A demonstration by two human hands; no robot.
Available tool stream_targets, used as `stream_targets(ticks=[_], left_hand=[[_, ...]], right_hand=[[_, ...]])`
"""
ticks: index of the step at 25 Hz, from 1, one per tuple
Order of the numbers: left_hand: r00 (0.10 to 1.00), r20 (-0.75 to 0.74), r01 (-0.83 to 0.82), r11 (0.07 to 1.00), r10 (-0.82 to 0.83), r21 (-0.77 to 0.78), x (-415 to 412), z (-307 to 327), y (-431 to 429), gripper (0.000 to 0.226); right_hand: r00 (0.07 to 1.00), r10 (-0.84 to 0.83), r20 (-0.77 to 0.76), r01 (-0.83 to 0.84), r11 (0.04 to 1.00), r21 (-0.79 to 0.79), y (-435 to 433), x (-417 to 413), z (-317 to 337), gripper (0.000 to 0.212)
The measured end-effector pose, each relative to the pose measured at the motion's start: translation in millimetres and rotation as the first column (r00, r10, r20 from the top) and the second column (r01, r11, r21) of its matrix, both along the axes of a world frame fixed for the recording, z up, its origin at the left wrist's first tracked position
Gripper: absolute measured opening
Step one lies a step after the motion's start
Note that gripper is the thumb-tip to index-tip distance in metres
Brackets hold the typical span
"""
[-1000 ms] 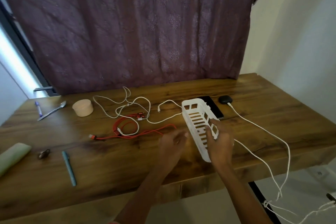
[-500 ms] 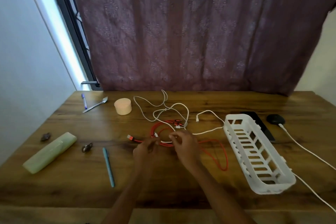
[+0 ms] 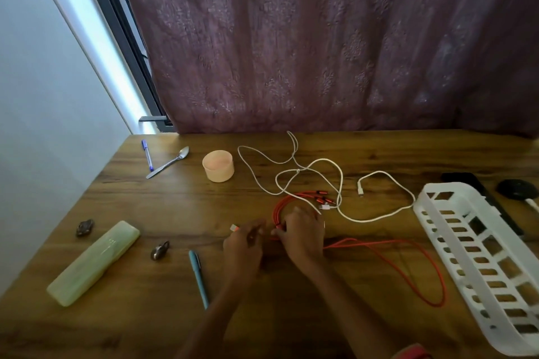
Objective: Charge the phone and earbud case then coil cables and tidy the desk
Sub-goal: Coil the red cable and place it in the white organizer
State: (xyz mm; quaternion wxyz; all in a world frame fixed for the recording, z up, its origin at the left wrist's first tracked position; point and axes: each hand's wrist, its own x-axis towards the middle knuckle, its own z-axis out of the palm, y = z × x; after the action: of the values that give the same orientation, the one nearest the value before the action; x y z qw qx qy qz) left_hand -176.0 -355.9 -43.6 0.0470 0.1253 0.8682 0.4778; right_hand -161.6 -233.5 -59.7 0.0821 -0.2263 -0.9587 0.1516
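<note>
Wooden desk [image 3: 140,326], brown grain, stands against a maroon patterned curtain [image 3: 320,52] hanging beyond the grip.

White slotted plastic basket [image 3: 449,187] lies well to the right of the grip, running diagonally towards the near edge.

Pale green oblong case [image 3: 93,264] lies well to the left of the grip, angled.

Red charging cable [image 3: 276,211]: part-coiled directly under the grip, with several red plug tips fanned just beyond it and a slack loop trailing right towards the basket.

Left hand [image 3: 243,245] pinches the red cable near its plug end. Right hand [image 3: 303,237] has its fingers curled over the coil and grasps it. The hands sit close together.

White cable [image 3: 364,220] sprawls loose beyond and to the right of the grip, touching the red plug tips.

Black phone [image 3: 463,177] lies flat behind the basket, partly hidden. Black oval earbud case [image 3: 516,189] sits far right of the grip; a white lead meets it.

Peach round container [image 3: 218,166] stands beyond-left of the grip. Teal pen [image 3: 198,277] lies just left of the left wrist. Metal spoon [image 3: 169,162] and blue pen [image 3: 147,154] lie far beyond-left.
</note>
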Motion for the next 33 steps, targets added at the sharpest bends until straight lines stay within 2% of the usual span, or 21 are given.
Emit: stream_targets(ticks=[3, 6, 8, 10, 14, 16, 18, 19, 22, 25, 26, 29, 33], left_hand=[[0.999, 0.007, 0.039, 0.999, -0.039, -0.009, -9.6, -4.8, -2.1, 0.031], [0.982, -0.028, 0.183, 0.981, -0.186, -0.067, -20.8, 8.6, -0.2, 0.049], [0.946, -0.163, 0.271, 0.959, -0.281, -0.077, -28.1, 29.3, 6.9, 0.060], [0.883, -0.313, 0.361, 0.932, -0.349, -0.022, -37.8, 51.8, 20.0, 0.061], [0.852, -0.318, 0.446, 0.895, -0.417, 0.020, -43.6, 107.3, 49.7, 0.058], [0.844, -0.354, 0.441, 0.897, -0.404, 0.030, -44.2, 129.9, 59.5, 0.046], [0.849, -0.325, 0.486, 0.856, -0.416, 0.175, -39.5, 152.2, 66.1, 0.017], [0.851, -0.279, 0.517, 0.806, -0.445, 0.290, -34.3, 163.9, 69.7, 0.011], [0.801, -0.080, 0.490, 0.573, -0.593, 0.657, -19.2, 195.2, 80.5, 0.020], [0.720, -0.008, 0.415, 0.420, -0.694, 0.807, -4.7, 222.0, 88.9, 0.025], [0.703, -0.009, 0.402, 0.386, -0.711, 0.830, -1.2, 229.1, 91.3, 0.026], [0.673, -0.032, 0.386, 0.314, -0.739, 0.867, 6.0, 244.7, 98.9, 0.030], [0.695, -0.069, 0.365, 0.268, -0.716, 0.892, 9.4, 254.8, 105.9, 0.026]], right_hand=[[1.000, 0.002, -0.004, -0.002, 0.999, 0.038, -3.5, -2.8, 1.1, 0.022], [0.992, 0.004, -0.125, -0.009, 0.999, -0.044, 3.4, 2.5, 18.4, 0.023], [0.972, 0.029, -0.234, -0.048, 0.996, -0.077, 13.5, 8.1, 41.3, 0.024], [0.947, 0.037, -0.318, -0.062, 0.996, -0.069, 27.5, 11.1, 68.8, 0.024], [0.836, 0.030, -0.548, -0.125, 0.983, -0.137, 56.2, 24.0, 132.6, 0.021], [0.741, 0.001, -0.671, -0.150, 0.975, -0.164, 67.8, 32.3, 163.8, 0.018], [0.647, -0.055, -0.760, -0.173, 0.960, -0.218, 78.6, 40.5, 191.6, 0.016], [0.608, -0.083, -0.790, -0.193, 0.949, -0.249, 84.6, 44.3, 204.1, 0.016], [0.523, -0.162, -0.837, -0.269, 0.900, -0.343, 101.0, 47.7, 234.4, 0.014], [0.438, -0.278, -0.855, -0.341, 0.828, -0.444, 111.2, 48.7, 250.7, 0.009], [0.443, -0.321, -0.837, -0.351, 0.797, -0.491, 113.3, 48.0, 251.7, 0.009], [0.549, -0.423, -0.721, -0.370, 0.650, -0.664, 113.8, 46.5, 243.2, 0.017], [0.695, -0.402, -0.596, -0.393, 0.483, -0.783, 99.0, 45.3, 228.9, 0.024]])
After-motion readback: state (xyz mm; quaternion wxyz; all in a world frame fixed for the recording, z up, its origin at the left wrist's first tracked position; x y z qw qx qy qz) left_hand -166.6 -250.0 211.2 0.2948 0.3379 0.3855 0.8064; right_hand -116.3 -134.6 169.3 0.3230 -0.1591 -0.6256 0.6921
